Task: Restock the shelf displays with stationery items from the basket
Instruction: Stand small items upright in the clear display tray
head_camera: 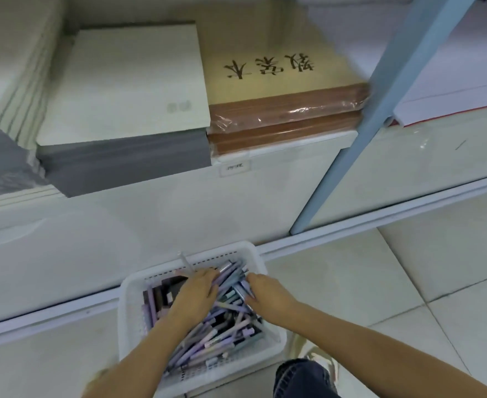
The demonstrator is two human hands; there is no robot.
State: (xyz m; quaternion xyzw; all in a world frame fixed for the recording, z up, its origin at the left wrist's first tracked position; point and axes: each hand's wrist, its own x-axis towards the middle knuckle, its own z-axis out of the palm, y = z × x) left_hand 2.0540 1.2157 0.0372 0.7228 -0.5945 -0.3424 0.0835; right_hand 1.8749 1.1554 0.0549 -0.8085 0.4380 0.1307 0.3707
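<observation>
The left hand [196, 291] is curling its grip round pens [222, 331] in the basket [133, 285]. The right hand [265, 294] is digging among them; whether its grip is pinching any, I cannot tell.

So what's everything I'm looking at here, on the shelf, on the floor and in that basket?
basket: one, white, on the floor below the shelf
pens: many, lilac and grey, heaped in the basket
sheet stack: one, white, shelf left
grey stack: one, grey, beneath the white sheets
wrapped packs: stacked, tan with black characters, shelf middle
post: one, blue, right of the packs
left hand: one, gripping pens in the basket
right hand: one, fingers buried among pens
</observation>
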